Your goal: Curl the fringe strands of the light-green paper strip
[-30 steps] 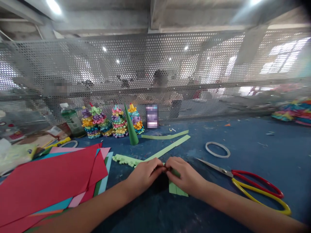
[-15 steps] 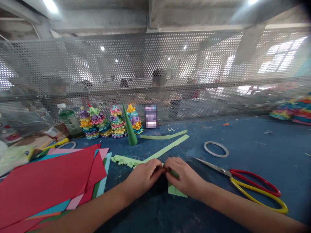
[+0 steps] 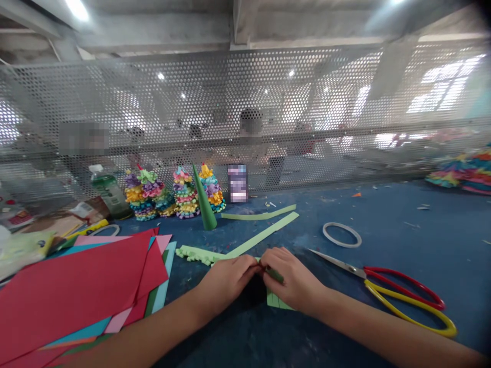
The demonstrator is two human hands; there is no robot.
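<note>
Both of my hands meet at the middle of the blue table, fingertips pinched close together. My left hand [image 3: 230, 278] is closed on a light green paper strip [image 3: 203, 254], whose curled, fringed end runs out to the left. My right hand [image 3: 291, 276] is closed on the same paper; a piece with cut slits [image 3: 278, 301] hangs out below its palm. Just what lies between the fingertips is hidden. Beyond the hands lie two plain green strips, a nearer one [image 3: 264, 233] and a farther one [image 3: 259, 215]. A dark green paper cone [image 3: 206, 204] stands upright behind them.
Open scissors [image 3: 356, 271] with red and yellow handles and a tape ring [image 3: 341, 234] lie right. Red paper sheets [image 3: 84, 286] are stacked left. Several colourful paper trees [image 3: 186, 191], a green bottle [image 3: 111, 194] and a phone [image 3: 238, 183] stand before a perforated metal screen [image 3: 326, 102].
My hands stay pinched together in nearly the same place. The slit paper under my right hand shows a little less than before. Other things have not visibly moved.
</note>
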